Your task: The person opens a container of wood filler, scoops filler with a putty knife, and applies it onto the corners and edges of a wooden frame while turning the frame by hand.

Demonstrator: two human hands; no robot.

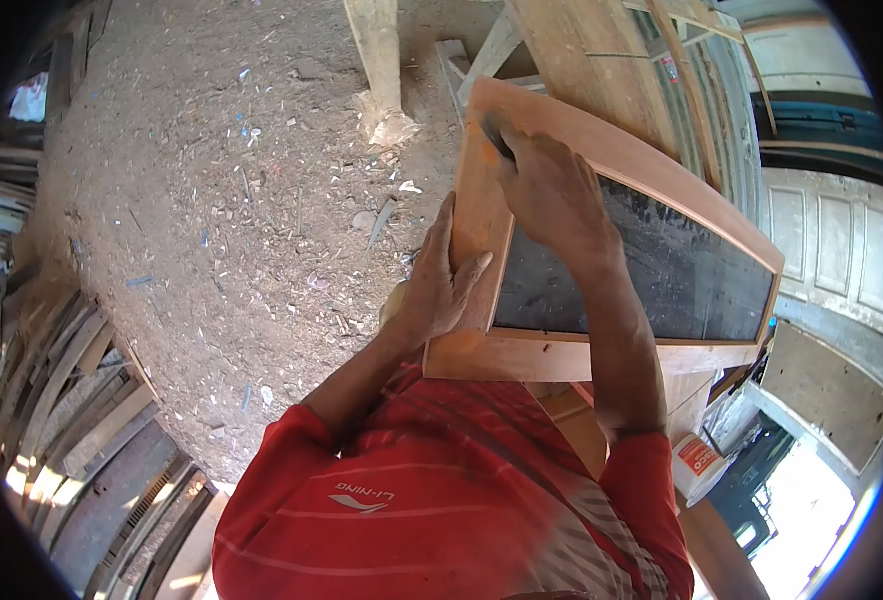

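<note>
A wooden frame [551,362] with a dark glass-like panel [651,265] and one curved side lies before me, tilted in view. My right hand [551,190] is closed on a dark grey piece of sandpaper [498,133], pressed to the wood at the frame's upper left corner. The fingers hide most of the sandpaper. My left hand [436,283] grips the frame's left side. Its thumb rests on the wood face, while the other fingers stretch along the outer edge. My right forearm crosses over the dark panel.
Wood scraps and shavings cover the dirt floor [251,200]. A wooden post [376,60] stands beyond the frame, with planks [601,70] to its right. Stacked curved boards [71,370] line the left. A white bucket [698,468] and a panelled door [826,235] are at right.
</note>
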